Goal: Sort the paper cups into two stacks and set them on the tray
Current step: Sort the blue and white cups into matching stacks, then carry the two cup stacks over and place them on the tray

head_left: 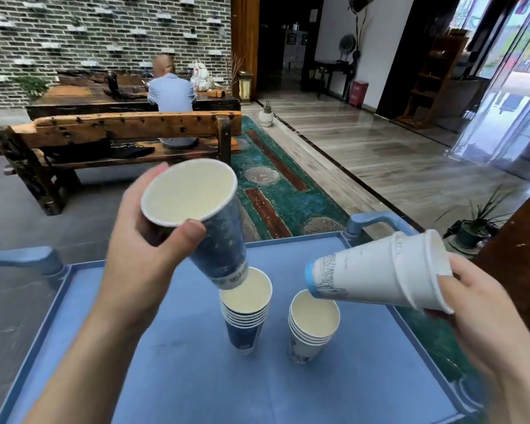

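Note:
Two stacks of paper cups stand upright on the blue tray (172, 377): a dark blue stack (245, 319) on the left and a white stack (311, 328) with blue print on the right. My left hand (141, 258) holds a dark blue cup (208, 228) tilted, its base just over the blue stack's mouth. My right hand (478, 304) grips a small nested stack of white cups (377, 276) lying almost sideways, its blue-rimmed base above the white stack.
The tray has raised edges and blue handles at its left (22, 258) and right (377, 221) far corners. Beyond it are a wooden bench (120, 130), a green rug (276, 185), a seated person (172, 96) facing away and a potted plant (478, 224).

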